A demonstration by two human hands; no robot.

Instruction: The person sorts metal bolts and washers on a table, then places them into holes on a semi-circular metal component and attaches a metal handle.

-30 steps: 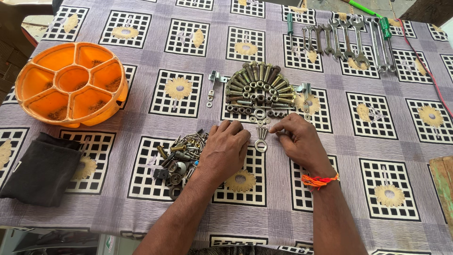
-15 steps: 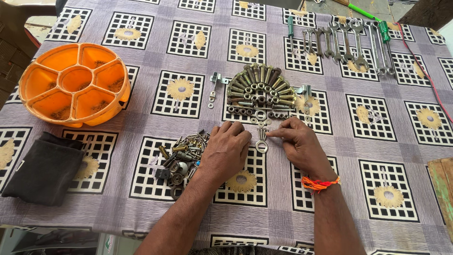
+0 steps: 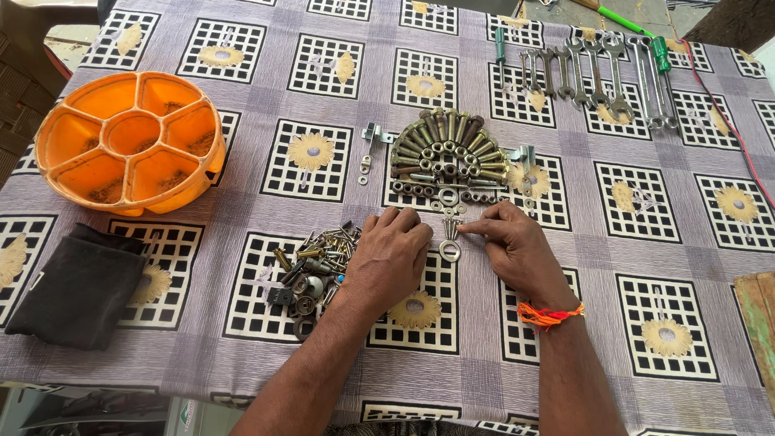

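Note:
My left hand [image 3: 391, 257] rests palm down on the patterned tablecloth, fingers curled, beside a loose heap of mixed screws and nuts [image 3: 315, 266]. My right hand [image 3: 517, 250] lies just to its right, fingertips touching a few small screws [image 3: 450, 228] above a metal washer [image 3: 450, 251]. Just beyond both hands lies a fan-shaped arrangement of bolts and nuts [image 3: 448, 152] laid out in rows. Whether either hand pinches a piece is hidden by the fingers.
An orange round compartment tray [image 3: 129, 141] sits at the far left. A black cloth pouch [image 3: 81, 287] lies at the near left. A row of spanners and screwdrivers [image 3: 597, 69] lines the far right. A wooden board edge [image 3: 759, 323] shows at the right.
Both hands stay nearly in place; fingertips shift slightly around the small screws and washer between them.

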